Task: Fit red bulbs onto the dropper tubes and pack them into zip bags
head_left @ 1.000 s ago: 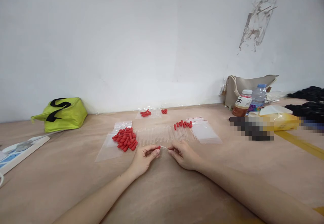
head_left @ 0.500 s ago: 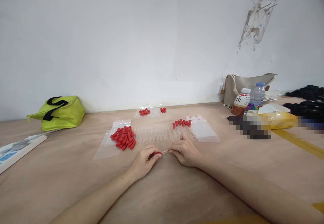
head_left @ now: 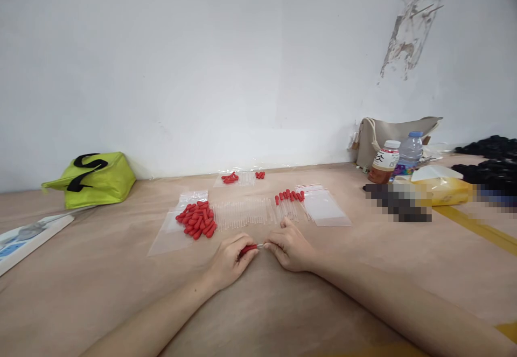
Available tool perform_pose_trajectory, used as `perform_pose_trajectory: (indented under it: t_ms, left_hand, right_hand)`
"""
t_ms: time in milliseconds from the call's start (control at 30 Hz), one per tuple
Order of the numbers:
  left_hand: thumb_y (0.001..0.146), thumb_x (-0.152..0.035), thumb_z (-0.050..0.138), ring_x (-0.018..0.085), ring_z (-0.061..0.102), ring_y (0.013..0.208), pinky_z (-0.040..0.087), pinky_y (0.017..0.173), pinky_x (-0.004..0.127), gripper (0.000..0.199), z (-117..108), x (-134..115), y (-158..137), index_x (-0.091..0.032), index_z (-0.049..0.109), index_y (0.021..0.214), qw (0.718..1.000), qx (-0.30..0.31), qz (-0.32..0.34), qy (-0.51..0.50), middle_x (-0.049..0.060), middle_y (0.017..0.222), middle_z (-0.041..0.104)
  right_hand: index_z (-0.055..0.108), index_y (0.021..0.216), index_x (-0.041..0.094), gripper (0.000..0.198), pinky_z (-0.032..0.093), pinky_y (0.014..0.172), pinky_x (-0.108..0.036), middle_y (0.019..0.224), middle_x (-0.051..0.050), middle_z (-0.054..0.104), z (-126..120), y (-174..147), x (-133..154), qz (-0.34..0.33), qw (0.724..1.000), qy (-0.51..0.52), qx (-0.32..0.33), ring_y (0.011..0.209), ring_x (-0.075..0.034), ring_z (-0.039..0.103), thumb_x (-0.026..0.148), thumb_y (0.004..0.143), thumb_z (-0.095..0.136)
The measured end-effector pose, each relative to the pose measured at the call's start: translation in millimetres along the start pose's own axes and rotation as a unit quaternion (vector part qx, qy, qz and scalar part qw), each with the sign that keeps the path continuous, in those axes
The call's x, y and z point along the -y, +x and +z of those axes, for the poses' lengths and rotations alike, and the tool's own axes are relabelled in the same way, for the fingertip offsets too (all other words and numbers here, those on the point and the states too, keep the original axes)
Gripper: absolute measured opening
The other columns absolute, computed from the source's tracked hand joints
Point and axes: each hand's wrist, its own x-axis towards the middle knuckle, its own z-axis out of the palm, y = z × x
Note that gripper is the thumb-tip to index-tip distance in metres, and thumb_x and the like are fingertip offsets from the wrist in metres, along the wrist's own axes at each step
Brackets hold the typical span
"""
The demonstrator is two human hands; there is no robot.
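Observation:
My left hand (head_left: 233,260) pinches a red rubber dropper bulb (head_left: 249,249) between thumb and fingers. Facing it, my right hand (head_left: 290,246) is closed on a clear glass dropper tube (head_left: 260,245), whose end meets the bulb's mouth. How far the tube sits inside the bulb cannot be made out. Beyond my left hand, a pile of red bulbs (head_left: 197,219) lies on a clear plastic bag (head_left: 167,238). A row of bare glass tubes (head_left: 242,212) lies beyond both hands. To its right are several droppers with red bulbs fitted (head_left: 288,198), beside a zip bag (head_left: 325,209).
Another bag with red bulbs (head_left: 230,177) and tubes lies near the wall. A lime-green bag (head_left: 100,179) and a power strip (head_left: 32,238) are at left. At right stand a brown drink bottle (head_left: 384,162), a water bottle (head_left: 411,149), a beige bag (head_left: 365,136) and a yellow tissue pack (head_left: 448,190).
My right hand has shifted slightly left and nearer to me, closing the gap to my left hand. Less of the glass tube shows between them.

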Motion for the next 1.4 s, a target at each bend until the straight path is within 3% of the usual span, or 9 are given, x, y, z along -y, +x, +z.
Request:
perform_pose_trajectory:
  t_ms: [233, 367, 467, 567, 667, 933, 1100, 1233, 1400]
  left_hand:
    - [0.087, -0.028, 0.044, 0.015, 0.055, 0.072, 0.042, 0.066, 0.025, 0.019, -7, 17, 1, -0.019, 0.061, 0.085, 0.999, 0.002, 0.026, 0.046, 0.003, 0.076, 0.059]
    - [0.084, -0.028, 0.049, 0.016, 0.055, 0.082, 0.043, 0.074, 0.027, 0.026, -8, 21, -2, -0.023, 0.054, 0.109, 0.998, -0.039, -0.003, 0.044, 0.004, 0.095, 0.057]
    - [0.082, -0.028, 0.050, 0.014, 0.053, 0.074, 0.045, 0.069, 0.028, 0.045, -7, 20, -2, -0.024, 0.035, 0.125, 0.994, -0.068, -0.076, 0.039, 0.004, 0.098, 0.053]
    - [0.083, -0.026, 0.047, 0.014, 0.052, 0.069, 0.044, 0.067, 0.029, 0.031, -6, 18, 0, -0.021, 0.045, 0.113, 0.996, -0.027, -0.076, 0.043, 0.004, 0.094, 0.053]
    - [0.085, -0.026, 0.043, 0.016, 0.052, 0.073, 0.042, 0.069, 0.030, 0.018, -6, 17, 2, -0.020, 0.055, 0.097, 0.997, -0.006, -0.059, 0.052, 0.004, 0.089, 0.055]
    - [0.085, -0.024, 0.041, 0.016, 0.053, 0.075, 0.041, 0.069, 0.028, 0.017, -7, 17, 3, -0.020, 0.057, 0.088, 0.998, 0.002, -0.051, 0.046, 0.003, 0.085, 0.056]
    - [0.085, -0.024, 0.042, 0.016, 0.053, 0.075, 0.041, 0.069, 0.028, 0.016, -7, 17, 3, -0.019, 0.057, 0.088, 0.998, 0.003, -0.049, 0.048, 0.003, 0.085, 0.056]
    - [0.085, -0.025, 0.041, 0.016, 0.053, 0.074, 0.041, 0.068, 0.028, 0.017, -7, 17, 3, -0.020, 0.057, 0.088, 0.998, 0.002, -0.051, 0.046, 0.003, 0.084, 0.056]
    - [0.085, -0.025, 0.042, 0.016, 0.054, 0.074, 0.042, 0.068, 0.028, 0.017, -7, 17, 3, -0.020, 0.057, 0.088, 0.998, 0.001, -0.046, 0.046, 0.003, 0.084, 0.056]
  right_hand:
    - [0.061, 0.078, 0.019, 0.023, 0.023, 0.067, -0.030, 0.075, -0.005, 0.061, -7, 4, 5, -0.019, 0.996, -0.089, 0.015, 0.073, -0.015, 0.048, 0.027, 0.084, 0.040]
    - [0.061, 0.071, 0.017, 0.021, 0.024, 0.068, -0.031, 0.071, -0.005, 0.061, -13, 5, 3, -0.001, 0.993, -0.117, 0.024, 0.072, -0.016, 0.048, 0.024, 0.081, 0.043]
    - [0.061, 0.073, 0.019, 0.021, 0.027, 0.070, -0.030, 0.073, -0.004, 0.062, -25, 12, -22, 0.149, 0.985, -0.083, -0.030, 0.073, -0.016, 0.051, 0.026, 0.081, 0.043]
    - [0.058, 0.090, 0.019, 0.021, 0.030, 0.063, -0.026, 0.073, -0.002, 0.063, -37, 20, -62, 0.352, 0.932, -0.031, -0.077, 0.068, -0.015, 0.054, 0.030, 0.080, 0.043]
    - [0.053, 0.098, 0.018, 0.024, 0.029, 0.062, -0.025, 0.075, -0.002, 0.063, -39, 20, -91, 0.439, 0.893, -0.052, -0.085, 0.073, -0.017, 0.056, 0.025, 0.076, 0.046]
    - [0.053, 0.093, 0.018, 0.021, 0.027, 0.068, -0.029, 0.075, -0.003, 0.063, -23, 8, -103, 0.446, 0.886, -0.119, -0.050, 0.075, -0.018, 0.056, 0.020, 0.074, 0.043]
    - [0.057, 0.082, 0.020, 0.016, 0.027, 0.069, -0.029, 0.074, -0.001, 0.063, -25, 11, -97, 0.419, 0.901, -0.106, -0.046, 0.073, -0.015, 0.055, 0.021, 0.073, 0.044]
    - [0.061, 0.070, 0.022, 0.013, 0.027, 0.071, -0.029, 0.073, 0.001, 0.064, -26, 13, -90, 0.400, 0.912, -0.095, -0.002, 0.074, -0.015, 0.055, 0.022, 0.070, 0.048]
    - [0.063, 0.065, 0.021, 0.015, 0.028, 0.072, -0.031, 0.069, -0.002, 0.063, -27, 17, -84, 0.428, 0.897, -0.102, 0.040, 0.073, -0.017, 0.055, 0.022, 0.067, 0.049]
